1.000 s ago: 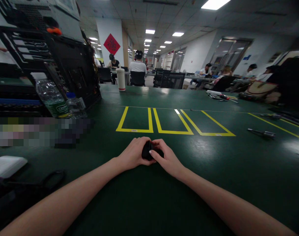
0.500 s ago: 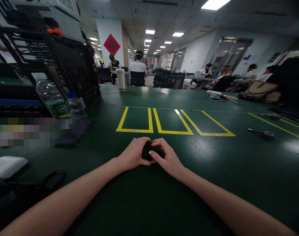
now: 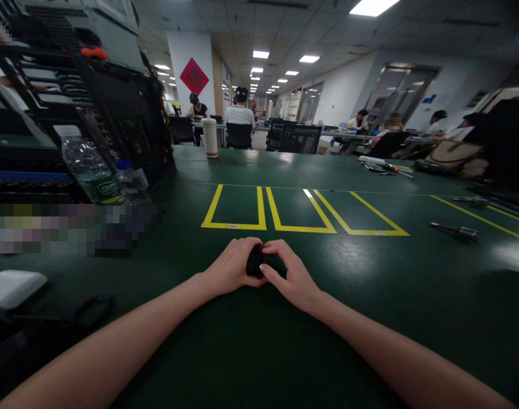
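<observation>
Between my hands is a small black object (image 3: pixel 254 262) with a rounded outline, too dark to tell its kind. My left hand (image 3: pixel 230 264) curls round it from the left, thumb along the near side and fingers over the far side. On the right, my right hand (image 3: pixel 291 272) pinches the object's right edge between thumb and fingertips, leaving a gap under its palm. Both hands are low over the green tabletop (image 3: pixel 259 352), just nearer to me than the yellow tape outlines (image 3: pixel 233 226).
Bottles (image 3: pixel 91 170) and a computer case (image 3: pixel 131 130) stand at the left. A white box (image 3: pixel 16 284) and black cable (image 3: pixel 92 309) lie near my left arm. A white cup (image 3: pixel 210 136) stands at the back. Dark tools (image 3: pixel 455 230) lie at the right. Several people sit beyond.
My right thumb has shifted very slightly on the black object's edge. Otherwise both hands keep their place and grip.
</observation>
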Motion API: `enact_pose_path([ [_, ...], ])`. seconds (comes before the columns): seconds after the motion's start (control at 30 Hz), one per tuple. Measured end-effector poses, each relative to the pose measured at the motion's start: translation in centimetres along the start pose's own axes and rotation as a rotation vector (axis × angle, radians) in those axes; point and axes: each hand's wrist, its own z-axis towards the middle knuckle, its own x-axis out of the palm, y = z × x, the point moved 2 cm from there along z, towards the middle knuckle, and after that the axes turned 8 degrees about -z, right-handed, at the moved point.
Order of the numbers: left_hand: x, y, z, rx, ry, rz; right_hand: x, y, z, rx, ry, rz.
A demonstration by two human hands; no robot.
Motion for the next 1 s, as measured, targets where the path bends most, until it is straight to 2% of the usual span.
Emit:
enact_pose_path([
  [0.17,0.07,0.01,0.03,0.002,0.013,-0.012,0.08,-0.14,0.08,0.022,-0.013,0.011],
  [0.43,0.06,0.12,0.02,-0.033,0.020,-0.033,0.24,-0.32,-0.02,0.179,0.115,0.123],
  [0.53,0.03,0.11,-0.01,-0.027,0.015,-0.032,0.17,-0.14,-0.05,0.139,0.109,0.106],
  [0.73,-0.09,-0.11,-0.02,-0.003,0.003,-0.041,-0.04,0.04,-0.06,0.003,-0.012,-0.021],
  [1.0,-0.07,-0.18,0.12,-0.013,0.003,-0.023,0.31,-0.52,0.09,0.095,0.014,0.097],
])
